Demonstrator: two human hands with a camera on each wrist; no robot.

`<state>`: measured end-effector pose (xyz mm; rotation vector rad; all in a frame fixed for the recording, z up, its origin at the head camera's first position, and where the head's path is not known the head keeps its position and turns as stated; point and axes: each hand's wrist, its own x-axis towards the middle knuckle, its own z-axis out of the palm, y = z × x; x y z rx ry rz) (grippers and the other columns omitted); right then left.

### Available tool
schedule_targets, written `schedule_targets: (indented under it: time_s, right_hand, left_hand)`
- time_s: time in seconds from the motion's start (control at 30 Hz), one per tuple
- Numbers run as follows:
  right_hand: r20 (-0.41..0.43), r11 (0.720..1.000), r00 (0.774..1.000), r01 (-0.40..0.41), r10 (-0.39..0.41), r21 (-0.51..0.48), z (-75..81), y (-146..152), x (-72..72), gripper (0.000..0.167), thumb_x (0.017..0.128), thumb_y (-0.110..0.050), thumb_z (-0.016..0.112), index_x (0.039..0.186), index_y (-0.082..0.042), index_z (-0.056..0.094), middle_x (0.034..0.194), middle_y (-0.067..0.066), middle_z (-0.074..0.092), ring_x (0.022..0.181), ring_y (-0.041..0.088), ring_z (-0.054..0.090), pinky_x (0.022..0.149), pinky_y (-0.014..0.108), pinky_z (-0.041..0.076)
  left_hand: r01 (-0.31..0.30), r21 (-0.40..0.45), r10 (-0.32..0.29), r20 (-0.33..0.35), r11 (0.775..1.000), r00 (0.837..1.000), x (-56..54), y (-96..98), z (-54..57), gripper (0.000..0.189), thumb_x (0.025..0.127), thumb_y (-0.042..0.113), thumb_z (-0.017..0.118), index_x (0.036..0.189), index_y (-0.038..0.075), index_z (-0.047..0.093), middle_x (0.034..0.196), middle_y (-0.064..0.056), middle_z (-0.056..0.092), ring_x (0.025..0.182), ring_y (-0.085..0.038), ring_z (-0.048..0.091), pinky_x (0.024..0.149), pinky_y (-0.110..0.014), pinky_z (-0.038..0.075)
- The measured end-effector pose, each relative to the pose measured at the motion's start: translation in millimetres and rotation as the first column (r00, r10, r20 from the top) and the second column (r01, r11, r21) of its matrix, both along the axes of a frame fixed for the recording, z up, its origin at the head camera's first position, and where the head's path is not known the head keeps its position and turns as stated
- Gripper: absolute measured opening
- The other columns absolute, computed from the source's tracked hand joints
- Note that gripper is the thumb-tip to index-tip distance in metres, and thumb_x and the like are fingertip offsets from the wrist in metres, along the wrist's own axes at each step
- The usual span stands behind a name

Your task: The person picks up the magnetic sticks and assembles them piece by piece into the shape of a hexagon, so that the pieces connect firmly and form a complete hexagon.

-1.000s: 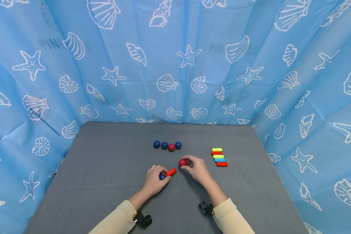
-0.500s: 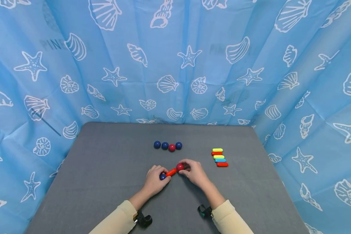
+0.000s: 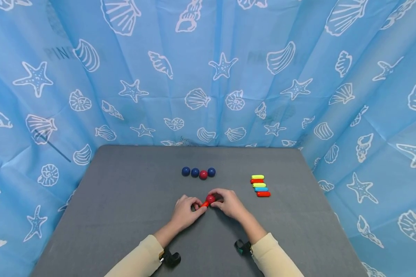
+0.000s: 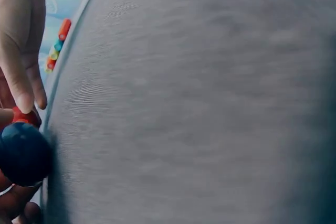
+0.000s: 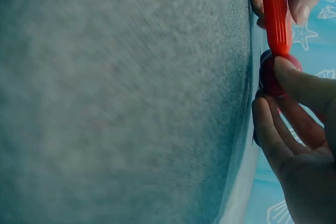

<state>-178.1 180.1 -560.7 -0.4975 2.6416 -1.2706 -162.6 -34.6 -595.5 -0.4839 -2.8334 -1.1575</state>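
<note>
My left hand (image 3: 185, 211) grips a short ribbed red rod (image 5: 276, 22) near the end that meets a dark blue ball (image 4: 25, 153). In the head view that ball is hidden by the left fingers. Thumb and fingertips of my right hand (image 3: 232, 204) pinch a glossy red ball (image 3: 210, 199). The right wrist view has the red ball up against the rod's other end, so blue ball, rod and red ball stand in one line. Both hands are close together over the middle of the table.
Behind the hands, several blue balls (image 3: 195, 172) and one red ball (image 3: 203, 175) form a row on the grey table (image 3: 131, 184). To the right lies a stack of yellow, red and blue rods (image 3: 260, 189). A blue shell-print curtain (image 3: 208, 77) hangs behind the table.
The right hand has brought its red ball left and slightly down, from apart to the rod's free end. The left fingers have shifted forward along the rod, covering the blue ball in the head view.
</note>
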Motion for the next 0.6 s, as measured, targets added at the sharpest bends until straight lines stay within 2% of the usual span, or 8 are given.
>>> schedule_targets:
  time_s: [0.13, 0.3, 0.43, 0.6]
  right_hand:
    - [0.013, 0.999, 0.999, -0.041, 0.041, 0.004, 1.2, -1, -2.5, 0.033, 0.089, -0.011, 0.076, 0.121, -0.012, 0.069, 0.114, 0.003, 0.071, 0.099, 0.017, 0.069, 0.087, 0.038, 0.057]
    - [0.031, 0.998, 0.998, -0.055, 0.055, 0.000, 2.8, -2, -3.7, 0.035, 0.090, -0.012, 0.077, 0.123, -0.011, 0.069, 0.116, 0.005, 0.071, 0.101, 0.019, 0.070, 0.088, 0.039, 0.057]
    - [0.044, 0.999, 0.998, -0.048, 0.049, -0.018, 2.5, 1, -3.8, 0.036, 0.089, -0.010, 0.077, 0.123, -0.011, 0.069, 0.118, 0.006, 0.070, 0.102, 0.020, 0.071, 0.088, 0.038, 0.057]
    - [-0.002, 1.000, 1.000, -0.014, 0.014, -0.008, 3.8, 12, -2.9, 0.036, 0.088, -0.009, 0.077, 0.123, -0.012, 0.069, 0.121, 0.006, 0.070, 0.106, 0.024, 0.069, 0.091, 0.042, 0.056]
  left_hand:
    - [0.001, 0.009, -0.001, 0.050, 1.000, 0.999, -6.6, 1.4, 3.5, 0.026, 0.088, 0.047, 0.073, 0.087, 0.021, 0.073, 0.070, 0.015, 0.057, 0.070, -0.008, 0.042, 0.070, -0.029, 0.034]
    - [-0.007, 0.019, 0.006, 0.083, 1.000, 0.997, -9.2, 4.9, 6.9, 0.027, 0.090, 0.045, 0.073, 0.087, 0.019, 0.075, 0.071, 0.014, 0.061, 0.074, -0.009, 0.049, 0.078, -0.035, 0.039]
    - [-0.020, 0.028, 0.018, 0.090, 0.999, 0.996, -8.6, 6.2, 6.3, 0.023, 0.090, 0.041, 0.074, 0.083, 0.019, 0.074, 0.069, 0.014, 0.062, 0.072, -0.009, 0.049, 0.079, -0.035, 0.037]
    - [-0.040, 0.017, 0.038, 0.109, 0.999, 0.993, -8.6, 6.5, 3.4, 0.022, 0.090, 0.042, 0.073, 0.082, 0.022, 0.073, 0.068, 0.014, 0.059, 0.071, -0.009, 0.045, 0.075, -0.031, 0.034]
